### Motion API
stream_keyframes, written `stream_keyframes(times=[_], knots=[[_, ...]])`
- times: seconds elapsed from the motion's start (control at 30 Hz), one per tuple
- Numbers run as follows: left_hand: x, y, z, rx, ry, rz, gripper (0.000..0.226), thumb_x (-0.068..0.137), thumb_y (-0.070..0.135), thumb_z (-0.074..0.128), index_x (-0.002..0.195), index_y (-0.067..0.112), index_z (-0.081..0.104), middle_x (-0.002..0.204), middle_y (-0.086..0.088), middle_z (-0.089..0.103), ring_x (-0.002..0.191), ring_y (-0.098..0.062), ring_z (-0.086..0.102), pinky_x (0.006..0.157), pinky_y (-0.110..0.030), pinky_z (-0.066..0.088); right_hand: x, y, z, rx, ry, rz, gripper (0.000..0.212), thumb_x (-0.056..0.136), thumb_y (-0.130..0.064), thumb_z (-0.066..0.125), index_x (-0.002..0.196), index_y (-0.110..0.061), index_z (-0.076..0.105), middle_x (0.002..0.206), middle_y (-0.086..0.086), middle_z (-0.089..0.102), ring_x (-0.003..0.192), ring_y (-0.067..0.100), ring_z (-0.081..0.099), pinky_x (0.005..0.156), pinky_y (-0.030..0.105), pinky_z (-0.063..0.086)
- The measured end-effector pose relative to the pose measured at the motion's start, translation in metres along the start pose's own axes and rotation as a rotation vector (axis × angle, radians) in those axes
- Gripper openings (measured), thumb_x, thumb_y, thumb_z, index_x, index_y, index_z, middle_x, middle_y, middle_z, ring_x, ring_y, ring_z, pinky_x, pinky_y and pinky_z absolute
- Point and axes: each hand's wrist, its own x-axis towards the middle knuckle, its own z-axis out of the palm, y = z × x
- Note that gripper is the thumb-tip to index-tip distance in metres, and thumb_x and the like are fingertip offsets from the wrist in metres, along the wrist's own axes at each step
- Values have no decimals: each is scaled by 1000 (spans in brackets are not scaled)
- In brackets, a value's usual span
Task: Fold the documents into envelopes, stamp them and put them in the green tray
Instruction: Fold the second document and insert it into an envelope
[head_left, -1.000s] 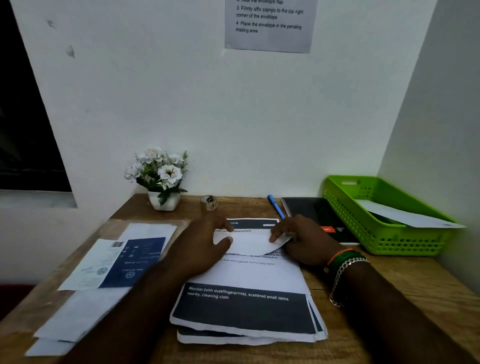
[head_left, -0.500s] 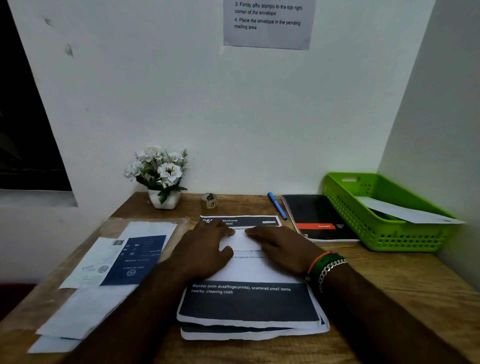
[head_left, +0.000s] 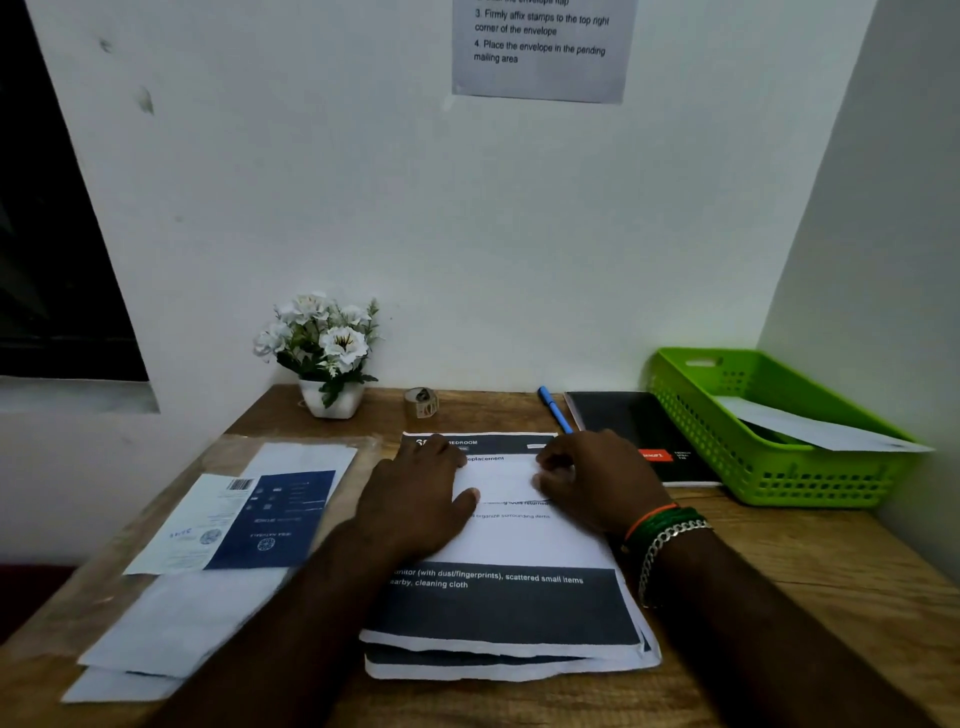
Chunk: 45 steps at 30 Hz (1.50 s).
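Observation:
A small white envelope (head_left: 501, 480) lies on top of the stack of printed documents (head_left: 509, 608) in the middle of the desk. My left hand (head_left: 415, 493) presses flat on its left end, thumb across its lower edge. My right hand (head_left: 597, 483) holds its right end with curled fingers. The green tray (head_left: 727, 447) stands at the far right against the wall, with one white envelope (head_left: 810, 428) lying slanted in it. A small roll of stamps (head_left: 422, 402) sits at the back of the desk.
Loose white envelopes (head_left: 171, 623) and a blue-and-white packet (head_left: 244, 519) lie at the left. A flower pot (head_left: 330, 358), a blue pen (head_left: 553, 408) and a black notebook (head_left: 623, 421) line the back. An instruction sheet (head_left: 540, 47) hangs on the wall.
The raised flap of the envelope has been pushed down flat. Both hands have shifted over it, the right hand sliding from the middle out to its right end.

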Motion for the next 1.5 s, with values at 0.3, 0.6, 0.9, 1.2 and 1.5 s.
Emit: stream_keyframes(times=[0.3, 0.6, 0.9, 1.2, 1.5], knots=[[3, 19, 2, 30, -64, 36, 54, 103, 52, 39, 151, 28, 39, 161, 4, 31, 148, -22, 27, 115, -45, 32, 2, 0, 2, -42, -7, 24, 34, 81, -55, 73, 109, -37, 72, 110, -11, 72, 107, 16, 64, 91, 31, 47], [5, -3, 0, -19, 45, -115, 52, 96, 63, 47, 133, 27, 51, 143, -1, 46, 133, -24, 42, 106, -45, 40, 3, 3, 3, 33, -42, 29, 30, 80, -50, 76, 107, -37, 72, 111, -14, 70, 108, 14, 63, 95, 33, 48], [4, -2, 1, -153, 95, -107, 35, 94, 51, 57, 120, 31, 44, 134, 3, 45, 127, -25, 41, 101, -47, 39, 7, 7, 14, 171, -68, -28, 30, 86, -39, 72, 115, -36, 67, 117, -14, 65, 114, 14, 56, 102, 39, 43], [2, 14, -10, -80, 275, -84, 15, 101, 48, 46, 111, 40, 53, 127, 18, 51, 128, -16, 38, 101, -48, 23, 8, -6, 14, 430, 40, -115, 6, 91, -23, 71, 87, -25, 66, 87, -13, 66, 90, 6, 60, 84, 29, 45], [11, 10, -13, -12, 424, -70, 15, 98, 48, 53, 99, 38, 64, 109, 15, 59, 117, -16, 46, 85, -40, 14, 8, -5, 8, 466, 128, -176, 2, 89, -16, 74, 88, -17, 73, 87, -12, 71, 89, 7, 65, 79, 10, 42]])
